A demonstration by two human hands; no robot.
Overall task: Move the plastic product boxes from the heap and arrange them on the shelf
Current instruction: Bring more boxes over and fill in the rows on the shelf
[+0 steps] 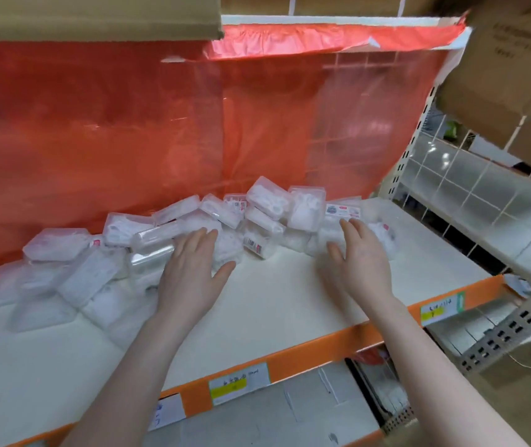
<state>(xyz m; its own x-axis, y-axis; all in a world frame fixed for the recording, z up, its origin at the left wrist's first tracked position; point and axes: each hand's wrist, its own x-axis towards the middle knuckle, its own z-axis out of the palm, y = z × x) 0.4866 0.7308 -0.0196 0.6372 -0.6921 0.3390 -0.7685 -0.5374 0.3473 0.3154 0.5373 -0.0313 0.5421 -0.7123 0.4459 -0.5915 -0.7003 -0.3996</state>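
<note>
Along the bottom of the frame runs the orange front edge (290, 366) of the shelf, carrying yellow-and-white price labels (238, 382). Above it lies the white shelf (274, 295), and both forearms reach in over it from the lower edge. The left hand (193, 269), at centre frame, is spread flat with straight fingers, palm down, its fingertips touching the front of the heap of clear plastic boxes (148, 240); it grips nothing. The right hand (361, 253), right of centre, is likewise loose and flat, fingers straight, laid on a box (377, 233) at the right end of the heap; whether the thumb hooks round that box is hard to make out through the clear plastic, but it looks unclenched. The heap stretches from the left edge of the frame, where boxes lie tumbled and overlapping, up toward centre right, so the boxes sit just beyond and under both sets of fingertips. Behind the heap hangs a red translucent plastic sheet (161, 124) across the upper half. Brown cardboard cartons (90, 14) fill the top edge and upper right corner
</note>
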